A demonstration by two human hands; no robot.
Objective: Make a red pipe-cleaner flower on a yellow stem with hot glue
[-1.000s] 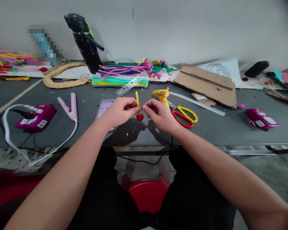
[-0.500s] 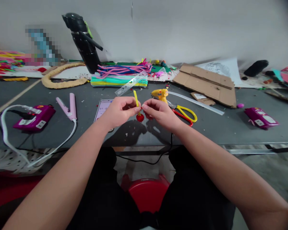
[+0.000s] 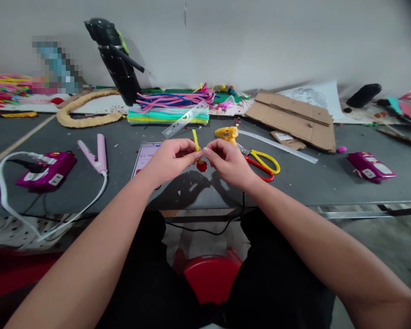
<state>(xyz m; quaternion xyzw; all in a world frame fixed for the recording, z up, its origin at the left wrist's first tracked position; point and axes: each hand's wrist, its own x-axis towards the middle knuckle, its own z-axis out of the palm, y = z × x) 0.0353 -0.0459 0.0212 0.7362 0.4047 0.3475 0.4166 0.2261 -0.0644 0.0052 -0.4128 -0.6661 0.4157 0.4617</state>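
both hands (image 3: 201,157) pinch the yellow pipe cleaner (image 3: 195,139) between them

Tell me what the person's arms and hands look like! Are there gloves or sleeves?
No gloves and no sleeves show. The left hand and the right hand are bare, and so are the left forearm and the right forearm, right to the picture's edge. No ring, watch or bracelet can be seen. Below the arms the person wears black clothes.
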